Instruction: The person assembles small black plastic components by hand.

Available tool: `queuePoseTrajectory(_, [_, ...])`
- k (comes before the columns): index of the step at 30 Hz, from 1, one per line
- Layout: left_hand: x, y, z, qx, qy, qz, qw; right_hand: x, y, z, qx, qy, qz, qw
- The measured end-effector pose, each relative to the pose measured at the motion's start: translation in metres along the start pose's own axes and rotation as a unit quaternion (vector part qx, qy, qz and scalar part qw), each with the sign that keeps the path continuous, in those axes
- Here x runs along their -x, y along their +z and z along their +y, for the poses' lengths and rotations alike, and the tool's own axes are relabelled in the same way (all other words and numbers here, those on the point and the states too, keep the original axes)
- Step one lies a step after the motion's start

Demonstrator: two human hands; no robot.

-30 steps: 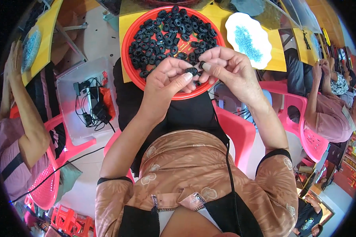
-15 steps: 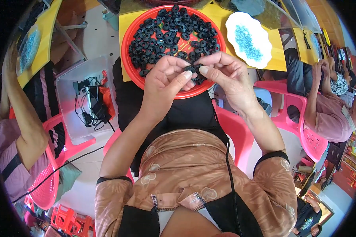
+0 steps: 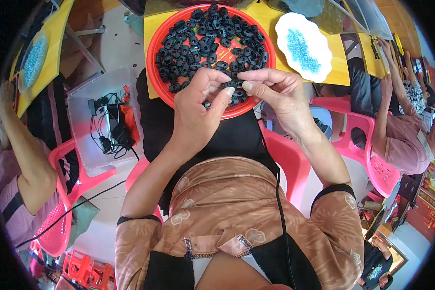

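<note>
- As both hands meet above the lower part of the tray, the left hand [image 3: 191,108] has thumb and index finger nearly closed, tips pinching a small black piece [image 3: 235,83] from its left side
- The right hand [image 3: 287,99] mirrors it, thumb and index finger drawn close together with only a narrow gap, gripping at the right end of the black piece
- Between the two sets of fingertips the black shape is partly covered; whether it is one piece or two touching cannot be told
- Just beyond and beneath the fingers, a heap of black pieces [image 3: 205,46], many with open holes, covers most of the round red tray [image 3: 152,72]; a few more lie right below the fingertips, near the tray's close rim
- Bits of the tray's patterned red bottom show just past the fingertips
- To the right of the fingers and farther out, a white scalloped plate [image 3: 319,43] carries a spread of tiny blue bits [image 3: 302,50]
- Under plate and tray, yellow tabletop [image 3: 340,72] shows beyond the fingers and to their right
- Well to the left of the fingers and lower, a clear plastic bin [image 3: 87,159] holds black cables and adapters [image 3: 123,137]
- Farther out, one co-worker's arm [image 3: 24,150] shows left of the fingers, and another co-worker in pink [image 3: 406,137] sits to their right
</note>
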State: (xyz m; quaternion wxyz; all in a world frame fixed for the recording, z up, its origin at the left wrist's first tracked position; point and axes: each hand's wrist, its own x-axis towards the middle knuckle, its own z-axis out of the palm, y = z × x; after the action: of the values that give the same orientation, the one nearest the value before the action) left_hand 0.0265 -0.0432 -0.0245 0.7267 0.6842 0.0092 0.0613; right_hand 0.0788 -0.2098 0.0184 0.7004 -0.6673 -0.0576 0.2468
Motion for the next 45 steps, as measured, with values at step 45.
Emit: queuePoseTrajectory(45, [-0.001, -0.004, 0.005, 0.104, -0.079, -0.095, 0.987, 0.001, -0.008, -0.014, 0.171, -0.027, -0.054, 0.984])
